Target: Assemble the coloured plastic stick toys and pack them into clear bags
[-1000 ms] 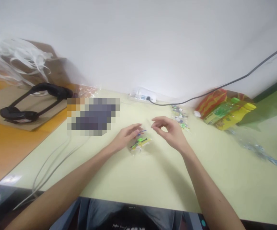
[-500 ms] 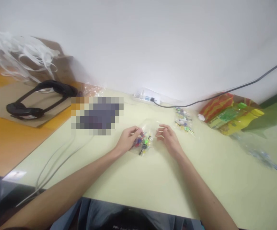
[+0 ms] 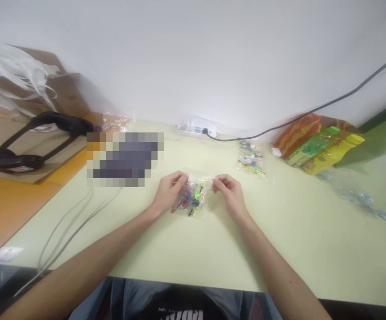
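Observation:
Between my hands is a clear plastic bag (image 3: 195, 202) with small coloured parts inside, green, red, blue, yellow and black. My left hand (image 3: 170, 191) pinches the bag's upper left side between thumb and fingers. At the upper right corner, my right hand (image 3: 229, 192) has its thumb and fingers closed on the bag's edge. The bag hangs or lies just over the pale table (image 3: 193, 249); I cannot tell whether its bottom touches. What the small parts are is too small to make out.
Similar clear bags of small parts (image 3: 251, 159) lie behind my right hand. A power strip (image 3: 196, 128) with a black cable stands by the wall. Snack packaging (image 3: 329, 146) and crumpled plastic (image 3: 359, 198) are at right. A blurred-out dark object (image 3: 126, 158) and a black-handled frame (image 3: 39, 142) are at left.
My right hand has closed its fingers on the bag's right edge, where they were apart before. The bag is now stretched between both hands. The view has shifted slightly.

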`<state>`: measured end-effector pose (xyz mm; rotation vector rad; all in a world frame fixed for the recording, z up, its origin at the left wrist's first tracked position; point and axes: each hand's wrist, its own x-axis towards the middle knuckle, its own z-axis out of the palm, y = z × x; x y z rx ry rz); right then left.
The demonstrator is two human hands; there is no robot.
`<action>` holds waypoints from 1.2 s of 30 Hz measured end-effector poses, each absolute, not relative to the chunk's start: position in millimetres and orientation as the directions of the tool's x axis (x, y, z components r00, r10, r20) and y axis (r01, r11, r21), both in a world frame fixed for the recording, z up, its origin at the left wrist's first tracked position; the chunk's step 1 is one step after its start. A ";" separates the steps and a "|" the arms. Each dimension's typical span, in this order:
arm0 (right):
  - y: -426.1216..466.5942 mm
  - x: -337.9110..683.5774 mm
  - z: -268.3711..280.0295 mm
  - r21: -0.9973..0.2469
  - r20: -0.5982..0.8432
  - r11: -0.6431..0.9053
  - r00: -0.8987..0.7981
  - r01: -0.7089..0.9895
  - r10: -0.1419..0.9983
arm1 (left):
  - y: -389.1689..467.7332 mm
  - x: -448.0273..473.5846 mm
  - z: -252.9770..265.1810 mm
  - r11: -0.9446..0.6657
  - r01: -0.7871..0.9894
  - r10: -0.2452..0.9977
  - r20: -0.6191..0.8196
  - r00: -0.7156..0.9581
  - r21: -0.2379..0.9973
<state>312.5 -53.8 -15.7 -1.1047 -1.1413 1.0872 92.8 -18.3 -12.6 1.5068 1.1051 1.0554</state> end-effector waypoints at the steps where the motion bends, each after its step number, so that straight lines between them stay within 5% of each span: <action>1: -54.5 311.0 -16.0 -0.987 0.125 0.134 0.101 -0.087 0.987 | -18.5 92.8 -12.2 -0.126 0.138 0.972 0.095 0.214 0.982; 16: -56.5 303.8 -11.6 -0.986 0.119 0.128 0.087 -0.107 0.989 | -25.2 95.7 -13.1 -0.211 0.311 0.970 0.159 0.186 0.927; 36: -59.0 310.7 -18.0 -0.958 0.285 0.283 -0.043 -0.035 0.958 | -13.5 90.4 -17.8 -0.097 0.021 0.953 0.086 0.292 0.995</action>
